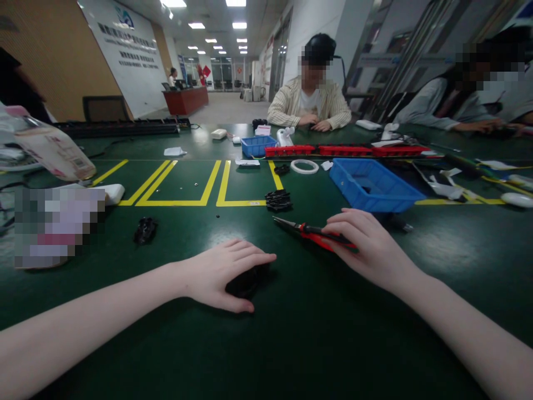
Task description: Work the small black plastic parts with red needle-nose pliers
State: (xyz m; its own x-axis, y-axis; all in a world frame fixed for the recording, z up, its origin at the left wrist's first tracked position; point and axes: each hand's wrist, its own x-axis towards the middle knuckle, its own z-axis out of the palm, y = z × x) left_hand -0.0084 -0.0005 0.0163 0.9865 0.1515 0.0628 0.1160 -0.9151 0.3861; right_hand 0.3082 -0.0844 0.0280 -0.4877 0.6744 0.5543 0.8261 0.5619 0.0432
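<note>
My left hand is stretched over a dark black object on the green table, fingers extended and thumb apart. The palm and fingers hide much of that object, and I cannot tell whether they touch it. On the right, my right hand has its fingers around the handles of red-and-black needle-nose pliers, whose metal tip points left. Just beyond the pliers' tip lies a bundle of black pieces. A smaller black clump rests to the left of my left hand.
Beyond my right hand stands a blue bin; a smaller blue bin is farther back. A white tape ring and red strips lie between. A tilted bottle is at left. Across the table sits a person.
</note>
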